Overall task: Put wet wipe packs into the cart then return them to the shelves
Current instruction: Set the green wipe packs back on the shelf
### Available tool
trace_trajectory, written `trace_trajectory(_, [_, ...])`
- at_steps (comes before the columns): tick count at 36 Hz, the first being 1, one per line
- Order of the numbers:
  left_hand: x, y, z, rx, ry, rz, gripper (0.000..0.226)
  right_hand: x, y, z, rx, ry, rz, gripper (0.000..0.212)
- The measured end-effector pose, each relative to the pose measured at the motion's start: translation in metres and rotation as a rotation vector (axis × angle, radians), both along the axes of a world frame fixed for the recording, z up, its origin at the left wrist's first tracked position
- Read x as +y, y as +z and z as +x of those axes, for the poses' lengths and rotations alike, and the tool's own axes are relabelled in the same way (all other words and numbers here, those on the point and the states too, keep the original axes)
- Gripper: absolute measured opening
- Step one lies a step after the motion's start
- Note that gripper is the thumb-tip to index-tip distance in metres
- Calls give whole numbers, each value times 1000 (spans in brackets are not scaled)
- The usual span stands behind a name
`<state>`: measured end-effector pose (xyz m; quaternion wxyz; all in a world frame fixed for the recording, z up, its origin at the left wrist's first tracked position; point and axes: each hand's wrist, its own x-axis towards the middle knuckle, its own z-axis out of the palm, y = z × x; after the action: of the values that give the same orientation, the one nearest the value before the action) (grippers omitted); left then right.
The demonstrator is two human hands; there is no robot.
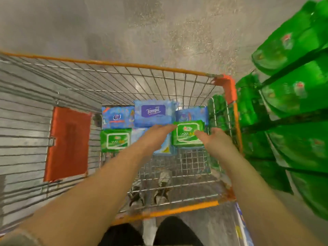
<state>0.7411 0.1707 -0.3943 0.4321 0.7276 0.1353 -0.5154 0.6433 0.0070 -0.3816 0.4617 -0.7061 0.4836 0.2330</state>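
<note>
Wet wipe packs, several, lying in the far end of a wire cart (177, 68) with an orange rim.

Green pack, right (188, 134): sits on top of blue packs near the cart's right wall. Left hand (156, 135) reaches to its left edge with fingers extended, fingertips touching the pack's upper left corner. Right hand (213, 139) lies along its right edge, palm turned inward, fingers loosely extended, thumb resting on the pack's face. Neither hand curls round the pack; both flank it.

Green pack, left (115, 141): flat on the cart floor, apart from both hands.

Blue pack, centre (153, 114): purple label, raised on others beyond the hands.

Blue pack, far left (118, 117): behind the left green pack.

Blue pack, far right (192, 113): behind the right green pack, partly covered by it.

Pale blue pack (165, 148): under the left wrist, mostly hidden.

Orange flap (68, 142): on the folded child seat at the cart's left.

Shelves (287, 71): right of the cart, stacked with blurred green packs (298, 96).

Floor (159, 29): grey, speckled.

Dark trouser legs (174, 229): at the bottom edge, against the cart's near rim.
</note>
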Motion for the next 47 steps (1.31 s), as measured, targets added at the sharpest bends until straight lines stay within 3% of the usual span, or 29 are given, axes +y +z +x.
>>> trace_trajectory(3, [-11, -38, 1, 92, 72, -32, 24, -4, -25, 10, -8, -79, 28, 94])
trace_trajectory(5, [-18, -59, -1, 166, 133, -71, 19, -6, -41, 13, 9, -125, 48, 88])
trace_trajectory(7, [-23, -72, -6, 215, 161, -93, 33, -6, -54, 15, 9, -157, 93, 64])
trace_trajectory(12, [-34, -107, -18, 264, 197, -72, 106, -4, -78, 14, 9, -242, 208, 71])
trace_trajectory(17, [-50, -99, -22, 244, 239, -88, 85, -2, -87, 17, 7, -286, 224, 83])
trace_trajectory(21, [-54, -114, -27, 204, 312, -84, 103, -1, -88, 17, -25, -321, 249, 51])
trace_trajectory(23, [-53, -119, -29, 203, 344, -92, 102, 0, -86, 16, -32, -310, 248, 52])
trace_trajectory(28, [-54, -86, -32, 182, 343, -98, 97, 3, -71, 11, -59, -312, 212, 100])
trace_trajectory(30, [-52, -71, -32, 172, 338, -101, 101, 4, -56, 8, -81, -320, 235, 110])
trace_trajectory(33, [-46, -48, -33, 116, 322, -105, 108, 5, -32, 3, -121, -368, 249, 93])
trace_trajectory(35, [-41, -26, -32, 56, 300, -141, 85, 7, -16, -4, -187, -391, 257, 64])
trace_trajectory(37, [-34, -1, -32, -2, 284, -182, 58, 14, 4, -9, -254, -415, 265, 72])
trace_trajectory(38, [-30, 9, -32, -25, 279, -188, 59, 18, 17, -10, -268, -421, 273, 78])
trace_trajectory(41, [-16, 44, -29, -76, 266, -216, 84, 27, 54, -12, -388, -464, 305, 49])
trace_trajectory(44, [-4, 78, -25, -75, 242, -287, 105, 41, 97, -9, -477, -473, 320, 67])
trace_trajectory(47, [9, 108, -21, -78, 223, -373, 120, 50, 123, -11, -568, -469, 303, 42])
